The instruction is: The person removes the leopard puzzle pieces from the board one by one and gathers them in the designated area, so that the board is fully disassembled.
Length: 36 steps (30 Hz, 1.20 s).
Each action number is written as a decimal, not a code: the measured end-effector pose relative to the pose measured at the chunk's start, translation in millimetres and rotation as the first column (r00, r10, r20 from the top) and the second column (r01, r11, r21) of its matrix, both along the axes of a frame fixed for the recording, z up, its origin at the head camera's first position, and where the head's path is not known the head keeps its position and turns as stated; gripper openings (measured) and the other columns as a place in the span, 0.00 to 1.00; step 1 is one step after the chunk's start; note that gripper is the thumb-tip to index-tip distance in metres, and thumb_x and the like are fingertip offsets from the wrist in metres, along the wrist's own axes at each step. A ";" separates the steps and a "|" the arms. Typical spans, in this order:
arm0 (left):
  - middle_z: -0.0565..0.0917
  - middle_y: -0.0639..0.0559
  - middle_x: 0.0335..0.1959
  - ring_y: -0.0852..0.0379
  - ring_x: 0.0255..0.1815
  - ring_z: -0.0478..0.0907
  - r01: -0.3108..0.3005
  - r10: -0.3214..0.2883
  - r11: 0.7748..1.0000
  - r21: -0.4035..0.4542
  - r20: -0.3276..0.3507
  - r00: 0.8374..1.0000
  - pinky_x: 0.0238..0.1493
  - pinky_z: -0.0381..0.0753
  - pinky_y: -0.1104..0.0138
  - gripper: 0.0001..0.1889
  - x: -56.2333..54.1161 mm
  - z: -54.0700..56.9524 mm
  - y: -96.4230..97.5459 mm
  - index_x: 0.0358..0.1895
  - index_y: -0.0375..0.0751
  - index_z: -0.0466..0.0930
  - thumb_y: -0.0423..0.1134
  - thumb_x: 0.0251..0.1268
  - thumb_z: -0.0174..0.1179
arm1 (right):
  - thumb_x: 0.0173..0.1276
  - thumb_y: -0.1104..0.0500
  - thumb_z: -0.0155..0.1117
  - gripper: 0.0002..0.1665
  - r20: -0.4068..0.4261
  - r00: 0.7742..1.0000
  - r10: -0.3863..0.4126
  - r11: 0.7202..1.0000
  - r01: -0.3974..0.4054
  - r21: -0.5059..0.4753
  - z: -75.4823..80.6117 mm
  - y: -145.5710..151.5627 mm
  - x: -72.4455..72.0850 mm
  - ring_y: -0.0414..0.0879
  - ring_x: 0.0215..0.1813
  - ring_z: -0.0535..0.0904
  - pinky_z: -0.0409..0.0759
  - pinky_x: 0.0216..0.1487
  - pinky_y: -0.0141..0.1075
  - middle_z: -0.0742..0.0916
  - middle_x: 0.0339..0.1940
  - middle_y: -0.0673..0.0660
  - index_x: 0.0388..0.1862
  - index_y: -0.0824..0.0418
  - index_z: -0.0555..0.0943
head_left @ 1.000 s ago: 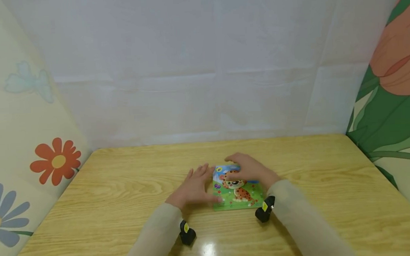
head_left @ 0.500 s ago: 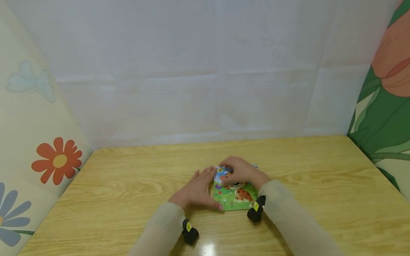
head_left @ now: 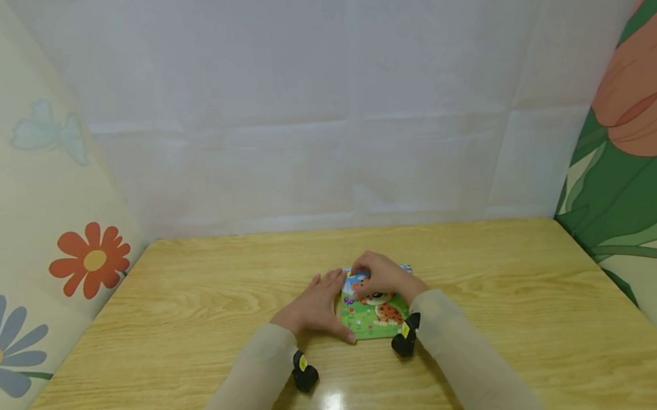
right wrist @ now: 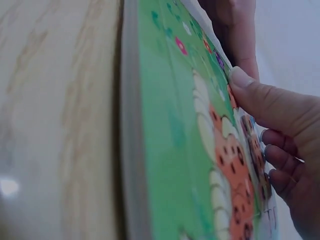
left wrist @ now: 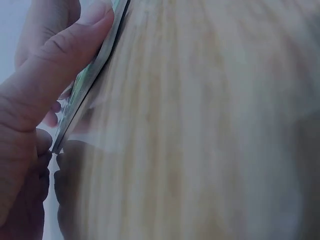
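Observation:
A flat leopard puzzle (head_left: pixel 367 320) with a green and blue picture lies on the wooden table. Faint straight seams cross its surface in the right wrist view. My left hand (head_left: pixel 314 305) spans its left side, fingers extended near the upper left corner. The left thumb (left wrist: pixel 82 35) rests on the edge at the lower left corner. Over the leopard's head, my right hand (head_left: pixel 382 275) has its fingers curled, and its thumb (right wrist: pixel 265 97) presses the picture while the fingertips bend in at the far side. The right hand hides much of the puzzle's top part.
The wooden table (head_left: pixel 201 294) extends on all sides of the puzzle. A white cloth backdrop (head_left: pixel 303 109) hangs behind it. Flower-printed panels (head_left: pixel 91 260) stand at the left and right. A black wrist camera (head_left: pixel 304 373) sits by each sleeve.
My right hand has moved slightly left and down over the puzzle, its fingers curling in toward the thumb. My left hand has moved slightly right, its thumb settling at the lower left corner.

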<state>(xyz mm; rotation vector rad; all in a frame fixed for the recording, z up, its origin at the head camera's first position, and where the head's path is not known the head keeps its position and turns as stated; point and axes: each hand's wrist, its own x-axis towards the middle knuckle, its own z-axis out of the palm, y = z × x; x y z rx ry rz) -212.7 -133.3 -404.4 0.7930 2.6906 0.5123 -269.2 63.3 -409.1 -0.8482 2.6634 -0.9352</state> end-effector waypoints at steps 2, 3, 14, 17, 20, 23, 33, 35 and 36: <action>0.43 0.41 0.75 0.47 0.75 0.37 0.004 -0.004 1.000 0.001 0.004 1.000 0.74 0.36 0.53 0.67 -0.5 0.0 0.2 0.73 0.34 0.41 0.68 0.33 0.69 | 0.47 0.52 0.76 0.27 -0.006 1.000 0.002 1.000 -0.002 -0.004 0.5 -0.6 0.9 0.45 0.46 0.75 0.75 0.53 0.40 0.79 0.44 0.52 0.45 0.60 0.80; 0.43 0.40 0.75 0.47 0.75 0.37 0.005 -0.005 1.000 0.000 0.006 1.000 0.74 0.36 0.53 0.67 -0.8 0.0 0.3 0.73 0.34 0.41 0.67 0.33 0.69 | 0.47 0.52 0.76 0.26 -0.009 1.000 0.002 1.000 -0.002 -0.001 0.7 -1.0 1.4 0.45 0.46 0.75 0.75 0.53 0.40 0.79 0.43 0.52 0.45 0.59 0.80; 0.42 0.40 0.75 0.47 0.75 0.37 0.015 -0.015 1.000 -0.022 -0.001 1.000 0.74 0.37 0.56 0.68 -1.6 -1.3 0.5 0.72 0.33 0.41 0.68 0.31 0.70 | 0.45 0.58 0.78 0.24 0.048 0.996 -0.079 0.997 0.080 -0.005 4.1 -10.2 3.0 0.47 0.46 0.76 0.75 0.53 0.41 0.80 0.42 0.54 0.41 0.62 0.80; 0.42 0.40 0.75 0.47 0.75 0.37 0.014 -0.014 0.999 -0.033 -0.005 1.000 0.74 0.37 0.56 0.68 -1.3 -1.0 1.4 0.73 0.33 0.41 0.68 0.31 0.70 | 0.45 0.59 0.78 0.23 0.080 0.991 -0.104 0.995 0.104 0.009 5.7 -12.0 2.7 0.48 0.45 0.76 0.76 0.52 0.41 0.80 0.42 0.55 0.41 0.62 0.80; 0.42 0.40 0.75 0.47 0.75 0.37 0.010 -0.011 0.999 -0.045 -0.004 1.000 0.74 0.37 0.56 0.68 -1.0 0.5 2.4 0.72 0.32 0.41 0.67 0.31 0.70 | 0.46 0.58 0.77 0.24 0.097 0.988 -0.120 0.993 0.117 0.032 7.9 -13.3 2.6 0.48 0.46 0.75 0.75 0.52 0.42 0.79 0.43 0.55 0.42 0.62 0.79; 0.42 0.40 0.75 0.47 0.75 0.37 0.004 -0.003 0.998 -0.055 0.004 1.000 0.74 0.37 0.56 0.68 -1.0 1.2 3.6 0.73 0.33 0.41 0.67 0.32 0.70 | 0.46 0.57 0.77 0.24 0.100 0.987 -0.129 0.991 0.125 0.049 9.2 -13.7 3.0 0.48 0.46 0.75 0.75 0.52 0.42 0.78 0.43 0.55 0.42 0.61 0.79; 0.43 0.40 0.75 0.46 0.75 0.38 0.005 -0.006 0.996 -0.084 -0.006 1.000 0.74 0.39 0.55 0.67 -2.7 1.7 6.0 0.72 0.32 0.41 0.67 0.33 0.70 | 0.48 0.60 0.76 0.23 0.109 0.986 -0.128 0.991 0.124 0.040 9.4 -13.9 4.0 0.48 0.45 0.74 0.75 0.52 0.43 0.77 0.42 0.56 0.42 0.63 0.78; 0.43 0.40 0.75 0.47 0.75 0.37 0.005 -0.005 0.996 -0.090 -0.002 1.000 0.74 0.39 0.55 0.68 -2.3 1.8 6.1 0.73 0.33 0.41 0.67 0.33 0.69 | 0.48 0.60 0.76 0.23 0.111 0.985 -0.133 0.991 0.128 0.046 9.6 -14.2 4.2 0.48 0.45 0.74 0.75 0.53 0.43 0.77 0.42 0.56 0.42 0.63 0.78; 0.42 0.41 0.75 0.47 0.75 0.37 0.004 -0.004 0.996 -0.093 0.000 1.000 0.74 0.38 0.55 0.67 -1.8 2.1 6.1 0.73 0.33 0.41 0.67 0.33 0.70 | 0.47 0.60 0.76 0.24 0.114 0.984 -0.137 0.990 0.132 0.048 9.8 -14.6 4.5 0.48 0.46 0.74 0.75 0.53 0.43 0.77 0.42 0.56 0.42 0.63 0.77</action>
